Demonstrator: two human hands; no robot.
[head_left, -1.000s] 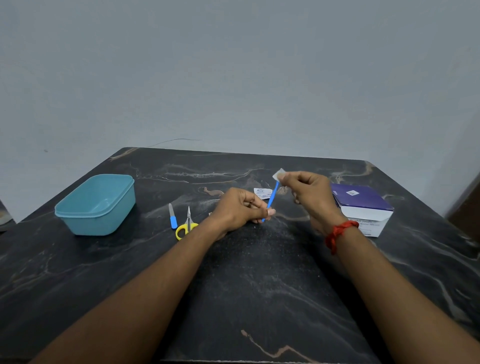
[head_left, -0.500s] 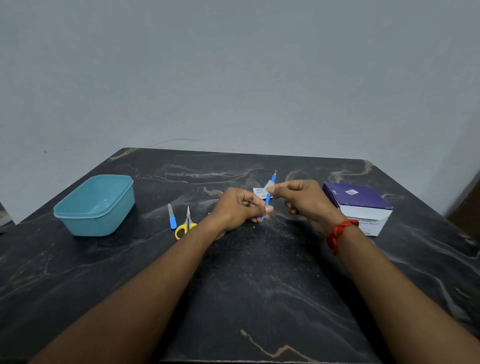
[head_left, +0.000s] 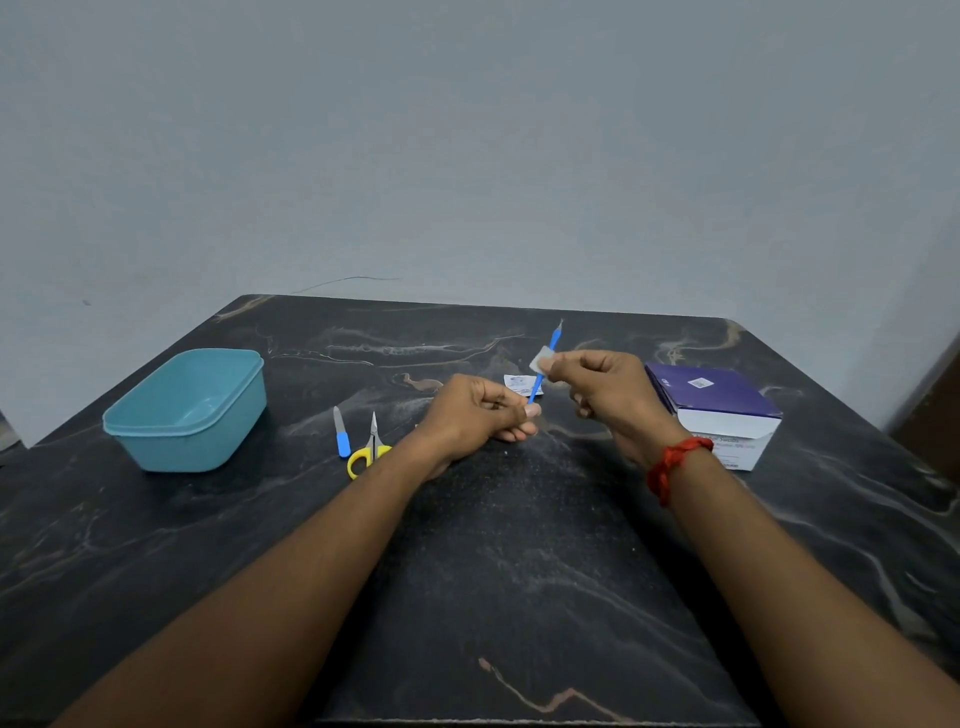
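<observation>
My left hand (head_left: 480, 413) pinches the lower end of a thin blue tool (head_left: 535, 392) with a metal tip, which slants up and to the right over the dark marble table (head_left: 519, 571). My right hand (head_left: 605, 389) pinches a small white swab pad (head_left: 540, 358) around the tool's upper shaft, just below the tip. A torn white sachet (head_left: 517, 383) lies on the table behind the hands.
A teal plastic tub (head_left: 187, 408) stands at the left. A small blue-handled file (head_left: 340, 434) and yellow-handled scissors (head_left: 369, 452) lie left of my left hand. A purple and white box (head_left: 719, 410) sits at the right. A grey wall rises behind the table.
My right hand slid the pad down the blue tool to near my left hand, then back up the shaft. My left hand stayed put.
</observation>
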